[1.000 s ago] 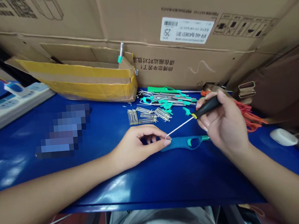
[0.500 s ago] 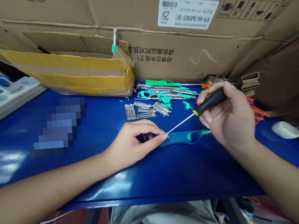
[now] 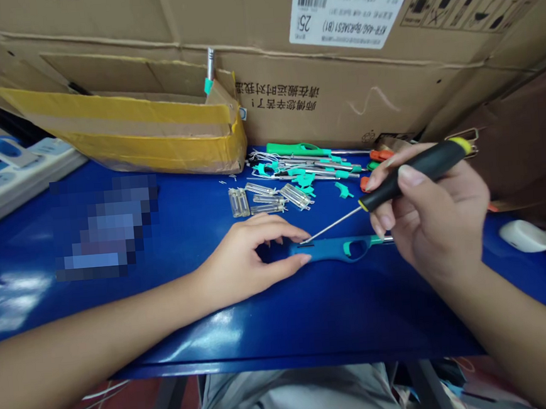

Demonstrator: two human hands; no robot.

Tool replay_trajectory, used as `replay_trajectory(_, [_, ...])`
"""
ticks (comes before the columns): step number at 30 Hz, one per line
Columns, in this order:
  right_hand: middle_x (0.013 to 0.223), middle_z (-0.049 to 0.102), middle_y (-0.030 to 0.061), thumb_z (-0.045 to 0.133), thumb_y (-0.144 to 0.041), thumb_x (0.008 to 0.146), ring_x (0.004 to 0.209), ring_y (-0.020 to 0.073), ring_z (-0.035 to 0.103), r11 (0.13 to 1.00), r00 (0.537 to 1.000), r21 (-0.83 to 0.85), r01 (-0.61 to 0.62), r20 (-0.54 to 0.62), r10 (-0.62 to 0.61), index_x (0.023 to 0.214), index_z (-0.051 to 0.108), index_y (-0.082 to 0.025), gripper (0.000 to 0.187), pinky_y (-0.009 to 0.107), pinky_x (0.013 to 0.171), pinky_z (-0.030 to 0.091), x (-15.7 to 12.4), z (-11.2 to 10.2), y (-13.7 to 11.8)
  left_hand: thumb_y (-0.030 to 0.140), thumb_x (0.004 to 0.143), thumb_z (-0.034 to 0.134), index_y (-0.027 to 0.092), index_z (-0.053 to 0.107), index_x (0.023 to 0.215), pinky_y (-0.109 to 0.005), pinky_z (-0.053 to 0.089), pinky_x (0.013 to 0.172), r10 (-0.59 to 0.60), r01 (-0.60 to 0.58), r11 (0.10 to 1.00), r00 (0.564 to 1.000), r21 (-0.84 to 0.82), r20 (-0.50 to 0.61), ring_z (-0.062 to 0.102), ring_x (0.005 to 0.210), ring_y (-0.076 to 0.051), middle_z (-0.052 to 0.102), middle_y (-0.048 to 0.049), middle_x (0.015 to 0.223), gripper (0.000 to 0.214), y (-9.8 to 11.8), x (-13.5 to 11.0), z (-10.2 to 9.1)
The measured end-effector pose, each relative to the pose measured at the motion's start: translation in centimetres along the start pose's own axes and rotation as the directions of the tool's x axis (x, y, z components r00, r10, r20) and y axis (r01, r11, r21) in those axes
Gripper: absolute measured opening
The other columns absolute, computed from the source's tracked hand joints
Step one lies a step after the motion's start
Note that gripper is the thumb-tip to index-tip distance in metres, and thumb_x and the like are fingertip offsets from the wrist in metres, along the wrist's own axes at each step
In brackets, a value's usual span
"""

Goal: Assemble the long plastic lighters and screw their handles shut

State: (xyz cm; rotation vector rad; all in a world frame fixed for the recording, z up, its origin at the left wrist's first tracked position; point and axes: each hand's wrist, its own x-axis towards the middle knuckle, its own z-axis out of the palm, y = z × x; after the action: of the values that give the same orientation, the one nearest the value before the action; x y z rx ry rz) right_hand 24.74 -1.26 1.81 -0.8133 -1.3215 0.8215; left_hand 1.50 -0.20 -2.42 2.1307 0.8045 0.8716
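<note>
Screwdriver (image 3: pixel 385 192) at lighter (image 3: pixel 336 250), inverted "25" label (image 3: pixel 347 16) behind

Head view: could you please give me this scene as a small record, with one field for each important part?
left hand: thumb and forefinger parted at the left end of the blue lighter body; grip unclear
right hand: holds a screwdriver by its black-and-yellow handle
screwdriver tip: by the body's left end; contact unclear
beyond the lighter: small clear parts, a green-handled piece, metal tubes with teal pieces
back left: yellow-taped carton
surface: blue table
</note>
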Motion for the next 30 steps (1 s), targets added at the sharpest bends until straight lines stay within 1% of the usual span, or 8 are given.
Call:
replay_trajectory(3, [0.084,0.069,0.0018,0.073,-0.033,0.091,0.043,0.0111,0.052,0.996,1.000,-0.093,0.006,-0.028,-0.009,0.095,0.072,-0.029,0.006,0.029,0.034,0.042,-0.2,0.3,-0.2,0.034,0.083,0.081,0.021,0.067,0.127,-0.038,0.050,0.099,0.004,-0.019,0.988,0.995,0.153,0.102,0.063,0.108,-0.022,0.071,-0.0064,0.116,0.048,-0.6,-0.1,0.0])
replay_trajectory(5, [0.083,0.069,0.0009,0.073,-0.035,0.091,0.044,0.0113,0.054,0.991,1.000,-0.130,0.011,-0.020,-0.014,0.096,0.072,-0.030,0.007,0.029,0.035,0.043,-0.5,0.5,-0.3,0.033,0.084,0.078,0.020,0.066,0.128,-0.040,0.049,0.102,-0.003,-0.030,0.979,0.987,0.202,0.160,0.062,0.111,-0.024,0.069,-0.0072,0.118,0.048,-0.8,-0.1,0.0])
replay_trajectory(7, [0.082,0.069,0.0001,0.074,-0.035,0.090,0.045,0.0108,0.055,0.988,1.000,-0.155,0.017,0.002,-0.017,0.095,0.072,-0.030,0.007,0.029,0.035,0.045,-0.8,0.8,-0.5,0.028,0.087,0.075,0.019,0.067,0.125,-0.038,0.049,0.099,0.006,-0.044,0.978,0.984,0.205,0.181,0.062,0.107,-0.022,0.069,-0.0066,0.115,0.040,-0.9,0.0,0.0])
replay_trajectory(10, [0.082,0.068,0.0001,0.075,-0.034,0.090,0.044,0.0097,0.054,0.985,0.999,-0.170,0.017,0.045,-0.010,0.095,0.072,-0.031,0.006,0.029,0.035,0.044,-1.2,1.1,-0.7,0.028,0.089,0.073,0.019,0.070,0.120,-0.036,0.049,0.095,0.031,-0.064,0.980,0.984,0.189,0.176,0.063,0.102,-0.020,0.070,-0.0054,0.110,0.032,-0.8,0.0,0.0])
replay_trajectory(13, [0.081,0.069,-0.0001,0.075,-0.033,0.090,0.042,0.0093,0.054,0.988,0.996,-0.155,0.022,0.086,-0.009,0.096,0.072,-0.031,0.007,0.028,0.034,0.043,-1.4,1.3,-0.6,0.033,0.089,0.074,0.020,0.070,0.120,-0.037,0.049,0.095,0.038,-0.071,0.980,0.984,0.188,0.174,0.064,0.102,-0.021,0.070,-0.0052,0.109,0.033,-0.8,0.1,0.1])
replay_trajectory(20, [0.082,0.068,0.0003,0.074,-0.035,0.090,0.042,0.0091,0.054,0.980,0.998,-0.197,-0.008,0.058,0.020,0.095,0.068,-0.028,0.011,0.028,0.035,0.044,-1.7,1.5,-0.1,0.035,0.088,0.077,0.020,0.070,0.120,-0.036,0.048,0.093,0.039,-0.073,0.979,0.983,0.189,0.181,0.064,0.101,-0.021,0.070,-0.0053,0.108,0.036,-0.9,0.0,0.2])
replay_trajectory(24, [0.085,0.068,0.0003,0.075,-0.036,0.090,0.045,0.0100,0.056,0.978,0.998,-0.209,-0.006,0.067,0.021,0.097,0.068,-0.028,0.012,0.029,0.039,0.048,-1.9,1.5,0.0,0.037,0.089,0.076,0.021,0.070,0.121,-0.037,0.047,0.094,0.024,-0.063,0.978,0.982,0.200,0.189,0.063,0.102,-0.021,0.070,-0.0052,0.109,0.036,-0.9,0.0,0.2])
replay_trajectory(30, [0.085,0.068,0.0005,0.074,-0.033,0.091,0.044,0.0099,0.057,0.982,0.995,-0.187,0.010,0.101,0.009,0.099,0.068,-0.028,0.011,0.027,0.036,0.049,-2.1,1.5,-0.1,0.037,0.089,0.076,0.021,0.070,0.120,-0.037,0.047,0.093,0.033,-0.070,0.978,0.982,0.198,0.184,0.064,0.102,-0.021,0.071,-0.0051,0.108,0.035,-0.9,0.0,0.2])
